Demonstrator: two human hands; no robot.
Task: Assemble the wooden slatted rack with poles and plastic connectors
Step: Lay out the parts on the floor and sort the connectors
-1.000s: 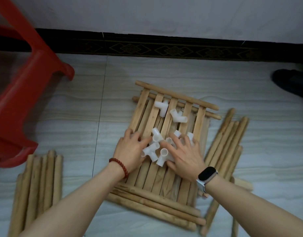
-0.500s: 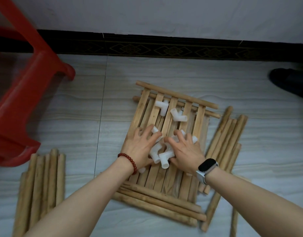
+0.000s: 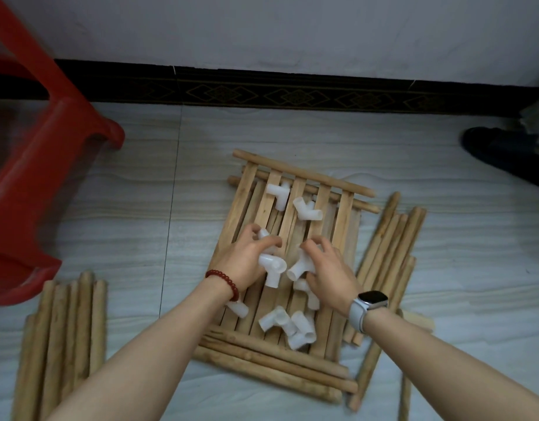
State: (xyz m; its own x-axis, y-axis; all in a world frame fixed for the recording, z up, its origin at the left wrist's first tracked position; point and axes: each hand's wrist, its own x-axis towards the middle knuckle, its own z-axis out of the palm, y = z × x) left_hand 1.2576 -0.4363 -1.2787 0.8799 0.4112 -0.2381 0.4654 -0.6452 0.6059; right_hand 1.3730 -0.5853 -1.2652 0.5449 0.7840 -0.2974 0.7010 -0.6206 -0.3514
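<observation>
Both hands hover palm-down over the slatted panel (image 3: pixel 295 268) on the floor. The left hand (image 3: pixel 244 262) curls around a white connector (image 3: pixel 271 267); the right hand (image 3: pixel 329 268) grips another connector (image 3: pixel 300 265). The left wrist partly hides a further loose connector (image 3: pixel 238 308). Poles (image 3: pixel 387 250) lie beside the panel.

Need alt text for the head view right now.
Both hands, left hand and right hand, each grip white plastic connectors over stacked wooden slatted panels on the floor; loose poles lie at both sides.
</observation>
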